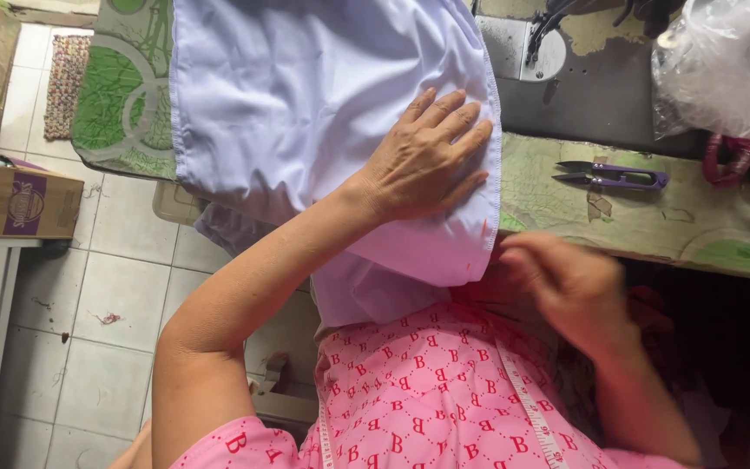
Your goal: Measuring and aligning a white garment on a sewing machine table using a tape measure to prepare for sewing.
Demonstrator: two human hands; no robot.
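A pale lilac fabric piece (305,95) with a stitched edge lies spread over the worn green table (653,221) and hangs off its near edge. My left hand (427,156) rests flat on the fabric, fingers apart, pressing near its right hem. Blurred by motion, my right hand (570,291) is just below the table edge by the fabric's lower right corner; whether it pinches anything I cannot tell. A measuring tape (527,408) hangs down over my pink patterned top.
Purple thread snips (614,176) lie on the table to the right of the fabric. A sewing machine bed (566,78) sits behind, with a clear plastic bag (722,61) at the far right. A cardboard box (28,204) stands at the left above the tiled floor.
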